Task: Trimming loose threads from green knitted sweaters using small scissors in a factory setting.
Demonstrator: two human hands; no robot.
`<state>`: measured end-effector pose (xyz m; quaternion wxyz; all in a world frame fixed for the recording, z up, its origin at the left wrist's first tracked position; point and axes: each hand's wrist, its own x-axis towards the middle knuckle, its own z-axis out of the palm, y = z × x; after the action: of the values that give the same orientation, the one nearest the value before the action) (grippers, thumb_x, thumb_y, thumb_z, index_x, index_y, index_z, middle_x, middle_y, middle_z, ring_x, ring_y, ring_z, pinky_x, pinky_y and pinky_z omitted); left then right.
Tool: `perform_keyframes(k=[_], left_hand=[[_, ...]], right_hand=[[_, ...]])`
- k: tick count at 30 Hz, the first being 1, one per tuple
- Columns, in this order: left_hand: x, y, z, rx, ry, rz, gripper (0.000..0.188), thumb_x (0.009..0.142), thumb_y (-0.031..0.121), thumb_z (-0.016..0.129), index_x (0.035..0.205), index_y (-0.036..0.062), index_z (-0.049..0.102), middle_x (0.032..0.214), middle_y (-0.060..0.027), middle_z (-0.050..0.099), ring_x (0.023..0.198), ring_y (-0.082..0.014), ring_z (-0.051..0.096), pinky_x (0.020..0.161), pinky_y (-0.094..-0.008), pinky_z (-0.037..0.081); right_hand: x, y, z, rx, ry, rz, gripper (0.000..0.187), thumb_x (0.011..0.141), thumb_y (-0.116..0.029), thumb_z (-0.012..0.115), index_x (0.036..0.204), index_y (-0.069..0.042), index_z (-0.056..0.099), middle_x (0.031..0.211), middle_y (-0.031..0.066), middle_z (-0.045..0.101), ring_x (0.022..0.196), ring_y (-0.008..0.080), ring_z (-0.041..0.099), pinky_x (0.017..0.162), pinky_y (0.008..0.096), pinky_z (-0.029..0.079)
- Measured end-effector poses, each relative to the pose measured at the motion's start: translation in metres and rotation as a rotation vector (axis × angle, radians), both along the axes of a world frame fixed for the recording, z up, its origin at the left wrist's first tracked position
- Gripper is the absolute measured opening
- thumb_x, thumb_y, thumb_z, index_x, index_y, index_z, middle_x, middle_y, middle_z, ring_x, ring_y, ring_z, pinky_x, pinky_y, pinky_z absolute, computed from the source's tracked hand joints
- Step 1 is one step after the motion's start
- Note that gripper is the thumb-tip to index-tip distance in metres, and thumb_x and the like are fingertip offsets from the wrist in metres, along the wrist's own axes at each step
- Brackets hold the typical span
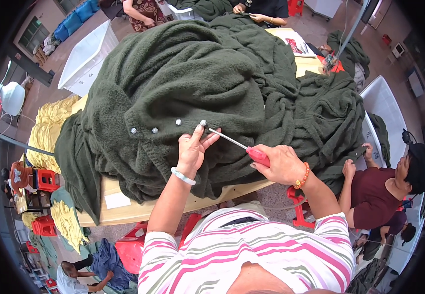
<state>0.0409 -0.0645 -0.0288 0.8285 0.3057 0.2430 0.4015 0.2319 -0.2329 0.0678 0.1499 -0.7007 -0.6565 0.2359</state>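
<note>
A large dark green knitted cardigan [188,93] lies heaped in front of me, with several round silvery buttons [178,122] in a row along its edge. My left hand [192,151], with a pale bangle at the wrist, pinches the rightmost button [203,122] and the knit around it. In my right hand [282,164], which wears an orange bead bracelet, is a screwdriver-like tool [258,155] with a red handle. Its thin metal shaft points left, and the tip meets the knit beside my left fingers. Whether the tip goes into the fabric cannot be made out.
More green knitwear [327,108] covers the right of the wooden table [237,190]. White bins [89,59] stand beyond it and at the right. A co-worker in maroon [376,196] handles green knit on the right; others work at the far side. Red stools [300,208] stand close by.
</note>
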Motion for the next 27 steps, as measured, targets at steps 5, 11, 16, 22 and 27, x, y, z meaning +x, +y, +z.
perform_keyframes(k=[5, 11, 16, 22, 27], left_hand=[[-0.008, 0.002, -0.005, -0.023, 0.014, -0.039, 0.018, 0.095, 0.012, 0.058, 0.093, -0.0057, 0.062, 0.097, -0.0130, 0.065, 0.097, -0.0393, 0.066, 0.075, -0.0395, 0.062], [-0.045, 0.003, 0.000, -0.104, -0.060, 0.009, 0.024, 0.096, 0.019, 0.057, 0.112, 0.0029, 0.051, 0.092, -0.0077, 0.060, 0.091, -0.0360, 0.068, 0.062, -0.0314, 0.062], [-0.051, 0.018, -0.003, -0.147, -0.141, 0.276, 0.017, 0.096, 0.013, 0.055, 0.099, -0.0027, 0.061, 0.100, -0.0171, 0.066, 0.098, -0.0357, 0.066, 0.084, -0.0410, 0.058], [-0.028, 0.005, -0.013, -0.012, -0.084, 0.149, 0.021, 0.096, 0.012, 0.055, 0.104, -0.0070, 0.058, 0.104, -0.0222, 0.066, 0.098, -0.0327, 0.067, 0.085, -0.0407, 0.058], [-0.024, -0.015, -0.014, 0.100, 0.036, 0.101, 0.024, 0.096, 0.015, 0.056, 0.109, -0.0054, 0.057, 0.104, -0.0216, 0.066, 0.096, -0.0321, 0.068, 0.084, -0.0399, 0.057]], right_hand=[[0.003, -0.003, -0.003, 0.041, 0.034, 0.068, 0.035, 0.083, -0.028, 0.068, 0.112, -0.011, 0.060, 0.078, 0.0173, 0.066, 0.076, 0.0389, 0.063, 0.069, 0.0458, 0.050], [0.007, -0.004, -0.016, 0.096, 0.070, 0.057, 0.031, 0.084, -0.024, 0.067, 0.110, -0.010, 0.059, 0.082, 0.0166, 0.066, 0.077, 0.0384, 0.063, 0.068, 0.0451, 0.050], [-0.008, 0.010, -0.008, 0.098, 0.046, 0.089, 0.032, 0.084, -0.027, 0.066, 0.112, -0.014, 0.058, 0.078, 0.0164, 0.065, 0.075, 0.0378, 0.064, 0.069, 0.0462, 0.049], [-0.025, 0.022, 0.002, 0.067, -0.037, 0.062, 0.032, 0.082, -0.023, 0.068, 0.110, -0.012, 0.059, 0.077, 0.0175, 0.065, 0.075, 0.0398, 0.062, 0.069, 0.0453, 0.049], [-0.026, 0.026, 0.005, 0.057, -0.002, 0.149, 0.031, 0.081, -0.021, 0.069, 0.109, -0.011, 0.060, 0.077, 0.0164, 0.065, 0.074, 0.0381, 0.063, 0.068, 0.0430, 0.050]])
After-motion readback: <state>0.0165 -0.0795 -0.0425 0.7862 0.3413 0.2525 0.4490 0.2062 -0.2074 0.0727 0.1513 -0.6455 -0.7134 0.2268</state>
